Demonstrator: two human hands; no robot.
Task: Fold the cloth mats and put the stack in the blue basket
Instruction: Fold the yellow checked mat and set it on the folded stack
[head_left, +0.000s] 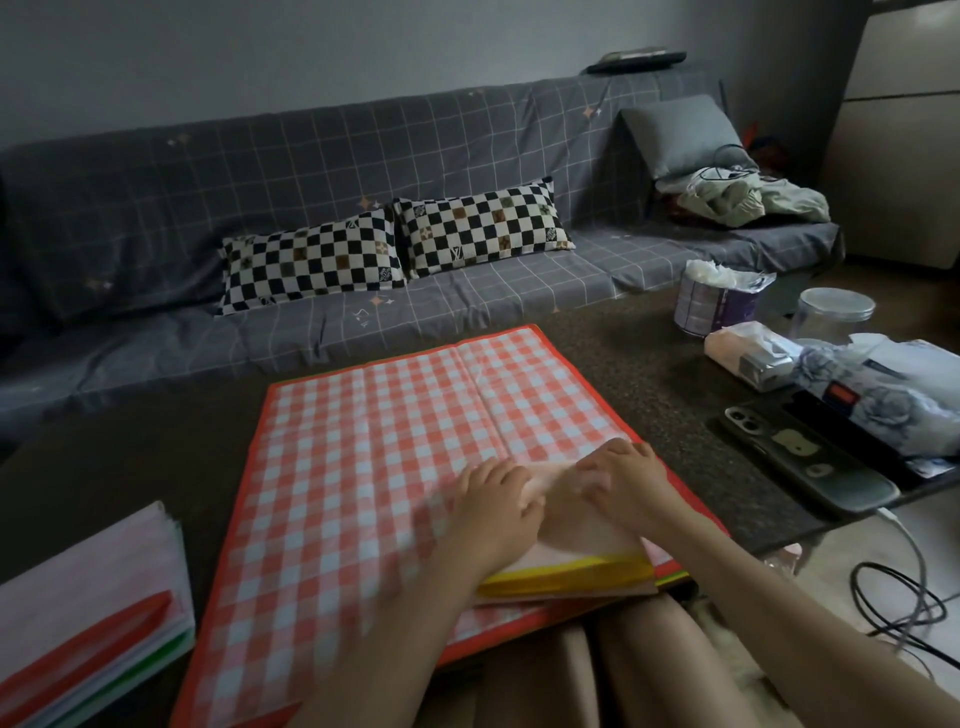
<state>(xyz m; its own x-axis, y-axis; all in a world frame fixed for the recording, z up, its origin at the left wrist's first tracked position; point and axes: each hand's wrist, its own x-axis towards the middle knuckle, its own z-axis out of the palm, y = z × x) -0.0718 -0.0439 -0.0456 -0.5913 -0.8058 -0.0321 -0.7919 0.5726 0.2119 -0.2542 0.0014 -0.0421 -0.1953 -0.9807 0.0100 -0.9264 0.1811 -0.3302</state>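
Lower centre: our left hand and right hand pressed curled fingers onto the folded yellow-edged cloth mat, its long axis running frame-left to frame-right directly beneath them.

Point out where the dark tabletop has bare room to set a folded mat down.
Bare dark speckled tabletop lies left of the spread red-and-white checked cloth mat, behind the folded mat stack. A narrower bare strip runs between the mat's right edge and the black phone. The right end is crowded: tissue packs, clear jar, phone.
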